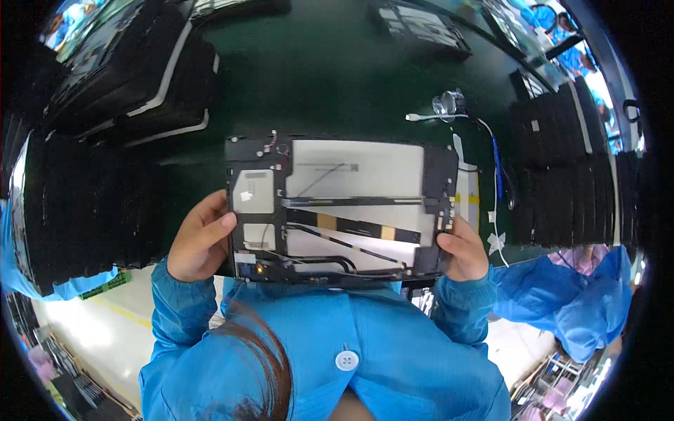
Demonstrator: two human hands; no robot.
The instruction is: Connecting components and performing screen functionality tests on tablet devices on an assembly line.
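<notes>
The left hand (200, 238) and the right hand (465, 251) are closed on opposite ends of a coverless tablet-like device (354, 182), thumbs on its rim and the other fingers mostly hidden beneath. It lies between the wearer's chest and the bench (316, 84), over the near edge. Gripping only the ends probably keeps pressure off the pale panels and ribbon cables (351, 201) in its middle, and its inner side facing up leaves these in plain sight. Beyond its right end, a white cable (491, 189) and a blue strip (498, 179) lie on the dark green surface, perhaps set there to stay within reach. Dark stacks flank the device, one to its left (91, 203) and one to its right (562, 154); a flat panel (421, 29) lies beyond it. Outward, pale floor (91, 333) shows below left of it, and blue-clad people (562, 298) sit farther right.
</notes>
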